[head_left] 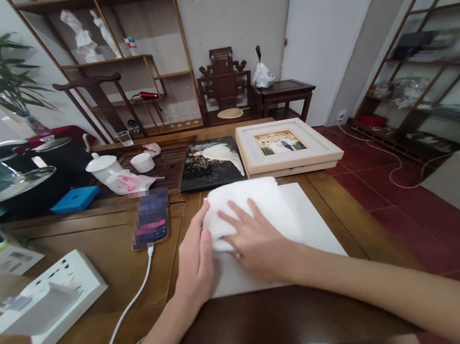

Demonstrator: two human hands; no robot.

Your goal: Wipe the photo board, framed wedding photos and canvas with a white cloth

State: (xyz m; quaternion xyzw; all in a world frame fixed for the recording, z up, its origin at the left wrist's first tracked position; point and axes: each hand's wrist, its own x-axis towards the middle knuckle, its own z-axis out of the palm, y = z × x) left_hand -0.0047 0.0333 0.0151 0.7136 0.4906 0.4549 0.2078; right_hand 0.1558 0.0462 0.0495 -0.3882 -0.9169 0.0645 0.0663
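A folded white cloth (257,202) lies on a flat white board (315,228) near the front edge of the wooden table (108,264). My right hand (253,242) lies flat on the cloth with its fingers spread. My left hand (196,258) rests against the cloth's left edge, fingers stretched out along it and thumb touching the fabric. Behind the cloth lie a dark photo print (211,163) and a light wooden picture frame (285,146) holding a photo.
A phone (151,218) on a white cable (123,321) lies left of my hands. A white power strip (52,298) with a plug sits at the front left. Further back stand a teapot (102,166), a cup (142,162), pots and a blue box (75,199). Red tiled floor (400,207) lies to the right.
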